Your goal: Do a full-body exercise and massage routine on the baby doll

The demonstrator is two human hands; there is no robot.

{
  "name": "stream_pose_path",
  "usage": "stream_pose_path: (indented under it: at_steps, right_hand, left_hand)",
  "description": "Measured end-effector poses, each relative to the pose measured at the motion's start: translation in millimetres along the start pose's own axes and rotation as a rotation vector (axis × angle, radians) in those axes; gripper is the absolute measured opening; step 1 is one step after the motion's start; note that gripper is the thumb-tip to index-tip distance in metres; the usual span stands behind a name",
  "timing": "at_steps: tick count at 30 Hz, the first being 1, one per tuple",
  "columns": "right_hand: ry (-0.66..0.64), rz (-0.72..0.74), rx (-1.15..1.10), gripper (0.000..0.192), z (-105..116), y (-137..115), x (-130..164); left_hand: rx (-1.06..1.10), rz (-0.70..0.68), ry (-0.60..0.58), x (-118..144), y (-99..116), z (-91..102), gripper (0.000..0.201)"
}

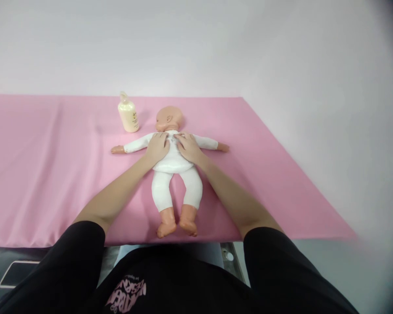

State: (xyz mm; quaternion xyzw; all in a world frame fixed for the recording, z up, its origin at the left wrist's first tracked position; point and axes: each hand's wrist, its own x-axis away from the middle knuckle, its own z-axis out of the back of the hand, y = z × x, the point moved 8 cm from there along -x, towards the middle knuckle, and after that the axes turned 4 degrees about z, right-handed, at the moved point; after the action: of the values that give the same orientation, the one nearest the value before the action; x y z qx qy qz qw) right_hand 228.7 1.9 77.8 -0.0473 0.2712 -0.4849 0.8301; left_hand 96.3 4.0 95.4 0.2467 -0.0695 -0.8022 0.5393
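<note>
A baby doll [173, 163] with a white cloth body lies face down on the pink table cover, its bald head turned to the left. Its arms stretch out to both sides and its feet point toward me. My left hand [157, 146] rests flat on the left side of the doll's upper back, fingers extended. On the right side of the upper back lies my right hand [189, 147], also flat with fingers stretched out. A small gap of white cloth shows between the two hands.
A pale yellow pump bottle [129, 115] stands left of the doll's head. The pink cover [52, 174] has folds at the left. A white wall [196, 48] rises behind the table and along its right side. A dark phone-like object [19, 274] lies lower left.
</note>
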Motion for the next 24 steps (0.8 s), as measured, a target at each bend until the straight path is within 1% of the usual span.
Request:
stream_pose_path:
  at_steps: [3, 7, 9, 13, 16, 18, 21, 22, 24]
  right_hand:
    - [-0.007, 0.019, 0.005, 0.047, 1, -2, 1]
    - [-0.008, 0.055, -0.039, 0.045, -1, 1, -1]
    - [0.002, 0.053, -0.058, 0.045, -3, 5, -2]
    - [0.003, 0.026, -0.074, 0.052, -5, 10, -4]
    - [-0.042, 0.020, -0.031, 0.054, -4, 6, -4]
    - [-0.082, 0.020, 0.032, 0.053, -1, -1, -3]
    - [-0.161, 0.021, 0.151, 0.050, 4, -17, 5]
    - [-0.198, 0.020, 0.190, 0.049, 6, -24, 9]
    - [-0.287, 0.019, 0.266, 0.046, 10, -37, 19]
  left_hand:
    - [-0.041, 0.004, 0.021, 2, 1, 0.9, 0.040]
    - [-0.086, 0.033, 0.058, 6, 4, 7.1, 0.040]
    - [-0.087, 0.041, 0.043, 7, 5, 7.6, 0.040]
    - [-0.075, 0.044, -0.001, 4, 2, 4.0, 0.043]
    - [-0.072, 0.037, -0.015, 1, -1, 1.9, 0.044]
    - [-0.093, 0.039, -0.031, 2, 1, 3.0, 0.044]
    - [-0.175, 0.048, -0.099, 11, 12, 10.0, 0.044]
    - [-0.212, 0.049, -0.139, 16, 19, 13.2, 0.045]
    - [-0.283, 0.051, -0.269, 27, 33, 17.8, 0.043]
